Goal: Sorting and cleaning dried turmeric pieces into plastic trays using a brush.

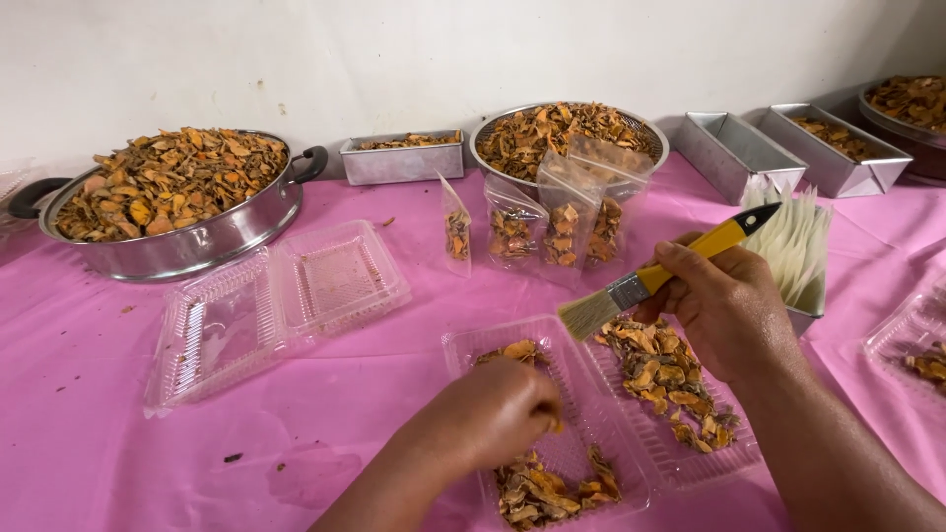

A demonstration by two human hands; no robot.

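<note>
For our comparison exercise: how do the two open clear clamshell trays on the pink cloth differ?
The left tray holds almost nothing; the near tray holds orange-brown dried slices in both halves. No hand is at the left tray; the left hand reaches into the near tray, and the right hand holds a brush above it. Both are clear hinged plastic.

A small food-packing workspace — pink-clothed table (89, 394) crowded with pans of dried slices (168, 182), filled pouches (552, 222), clear clamshell trays (276, 305).
</note>
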